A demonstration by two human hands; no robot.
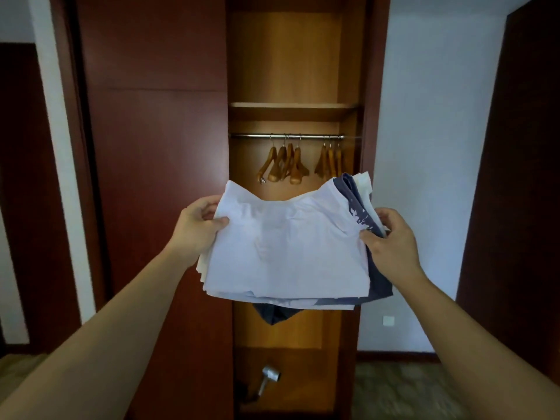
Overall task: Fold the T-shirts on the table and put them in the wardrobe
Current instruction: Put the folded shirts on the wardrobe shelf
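hands [194, 230] [391, 237] grip folded T-shirts [285, 250] | wardrobe [288, 71] open | hangers [285, 165] behind

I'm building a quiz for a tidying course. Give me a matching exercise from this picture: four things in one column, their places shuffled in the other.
1. folded T-shirts
2. wooden hangers
3. hair dryer
4. shelf

A. on the floor of the wardrobe
B. held by the left hand and the right hand
C. just above the rail
D. hanging from the rail

Pairs: 1-B, 2-D, 3-A, 4-C.
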